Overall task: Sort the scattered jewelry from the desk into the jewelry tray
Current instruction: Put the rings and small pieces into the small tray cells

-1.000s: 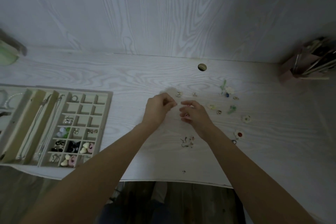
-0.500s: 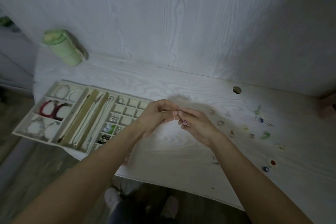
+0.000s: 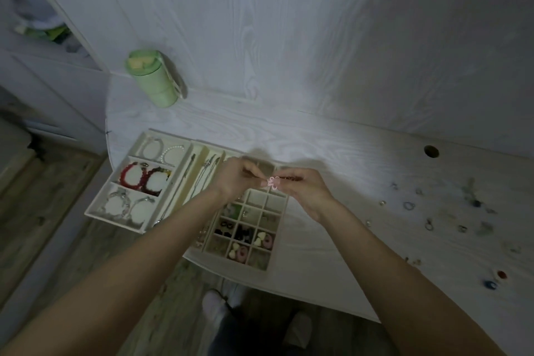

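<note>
A cream jewelry tray [image 3: 115, 179] lies at the desk's left end, with bracelets in big sections, chains in long slots and small pieces in a grid of little cells [image 3: 257, 228]. Both my hands hover above the grid's far rows. My right hand [image 3: 303, 191] pinches a small pink earring [image 3: 272, 182] at its fingertips. My left hand [image 3: 235, 182] has its fingers curled and meets the same earring from the left. Several loose rings and beads [image 3: 427, 211] lie scattered on the desk to the right.
A green lidded cup [image 3: 151, 78] stands at the back left against the wall. A round cable hole [image 3: 431, 151] is in the desk at the right. The curved desk edge runs just below the tray; the floor and my feet show beneath.
My view and both hands have swung left from the scattered pieces to over the tray's grid, carrying the small pink earring along.
</note>
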A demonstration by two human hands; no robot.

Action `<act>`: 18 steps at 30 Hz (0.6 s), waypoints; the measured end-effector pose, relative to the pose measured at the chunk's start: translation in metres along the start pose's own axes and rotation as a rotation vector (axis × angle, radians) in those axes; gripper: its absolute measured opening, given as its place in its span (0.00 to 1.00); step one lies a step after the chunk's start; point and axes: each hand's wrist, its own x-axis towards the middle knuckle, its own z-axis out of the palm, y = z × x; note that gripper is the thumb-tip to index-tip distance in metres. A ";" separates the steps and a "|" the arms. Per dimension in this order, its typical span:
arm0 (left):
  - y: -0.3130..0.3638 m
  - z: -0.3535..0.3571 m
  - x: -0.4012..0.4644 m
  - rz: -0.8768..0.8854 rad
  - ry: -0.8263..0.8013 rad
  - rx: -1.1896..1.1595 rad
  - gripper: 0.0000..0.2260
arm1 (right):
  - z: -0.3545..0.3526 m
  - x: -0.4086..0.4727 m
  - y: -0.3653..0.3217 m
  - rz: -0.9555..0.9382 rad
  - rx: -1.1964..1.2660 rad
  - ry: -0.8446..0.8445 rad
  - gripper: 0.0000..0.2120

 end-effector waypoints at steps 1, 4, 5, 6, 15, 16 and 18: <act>-0.004 -0.003 0.001 0.008 -0.002 0.048 0.04 | 0.006 0.003 0.001 -0.002 -0.064 0.029 0.06; -0.016 -0.008 0.002 0.006 -0.020 0.134 0.05 | 0.021 0.009 0.005 -0.025 -0.263 0.057 0.11; -0.020 -0.010 0.003 -0.005 -0.026 0.149 0.04 | 0.024 0.012 0.008 -0.050 -0.333 0.060 0.13; -0.025 -0.012 0.004 -0.020 -0.039 0.151 0.04 | 0.028 0.014 0.010 -0.062 -0.387 0.065 0.13; -0.042 -0.007 0.009 -0.162 -0.042 0.181 0.03 | 0.038 0.015 0.016 -0.109 -0.709 0.040 0.05; -0.044 -0.005 0.010 -0.179 -0.034 0.186 0.03 | 0.040 0.016 0.018 -0.109 -0.736 0.048 0.04; -0.042 -0.001 0.010 -0.206 -0.027 0.184 0.02 | 0.043 0.018 0.023 -0.097 -0.775 0.084 0.05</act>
